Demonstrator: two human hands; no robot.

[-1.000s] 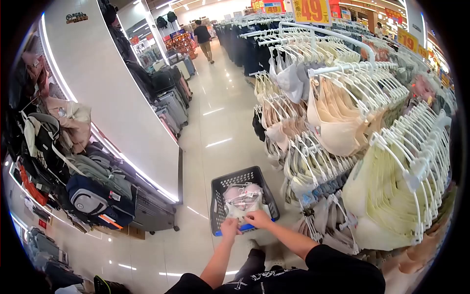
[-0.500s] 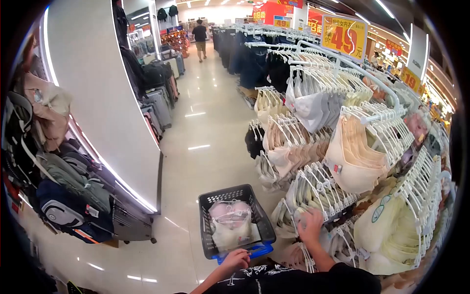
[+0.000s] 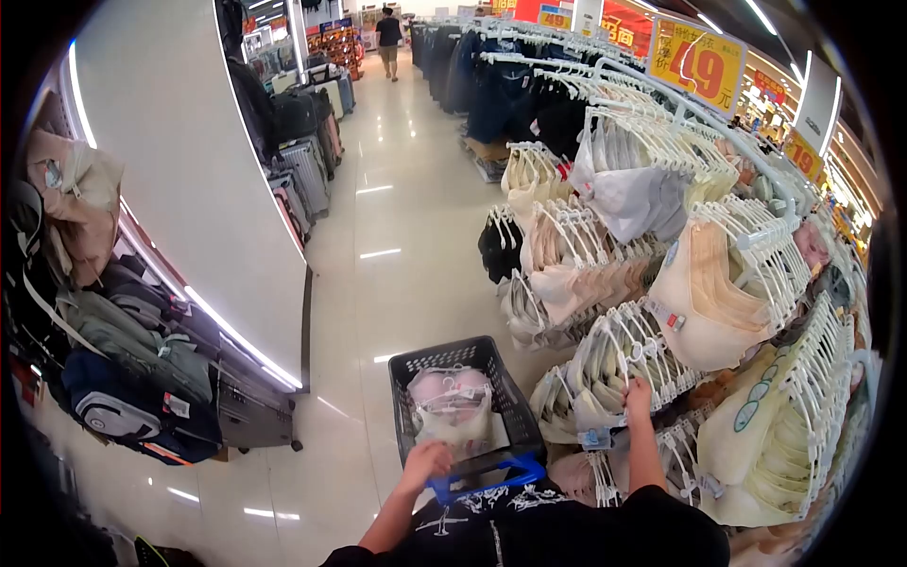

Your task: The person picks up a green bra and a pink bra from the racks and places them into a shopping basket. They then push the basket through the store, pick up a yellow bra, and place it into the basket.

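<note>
My right hand (image 3: 639, 395) is closed on a white hanger (image 3: 627, 367) at the front of a rack row of pale bras (image 3: 597, 378). A small blue tag (image 3: 595, 438) hangs below that row. My left hand (image 3: 430, 461) hovers by the near left rim of a dark grey shopping basket (image 3: 518, 416), its fingers loosely apart and holding nothing that I can see. The basket's blue handle (image 3: 491, 477) lies just right of it, against my black shirt. Inside the basket are a pink bra (image 3: 452, 382) and a cream bra (image 3: 458, 425) on hangers.
More bras (image 3: 713, 283) crowd the rack on the right, under a yellow price sign (image 3: 697, 64). Backpacks (image 3: 142, 406) and a grey suitcase (image 3: 260, 416) stand at the left beside a white pillar (image 3: 179, 170). A person (image 3: 388, 42) is far down the tiled aisle (image 3: 378, 217).
My left hand has moved up and left, off the blue handle area. My right hand has gone from spread fingers over the bras to a grip on a hanger, further right and up.
</note>
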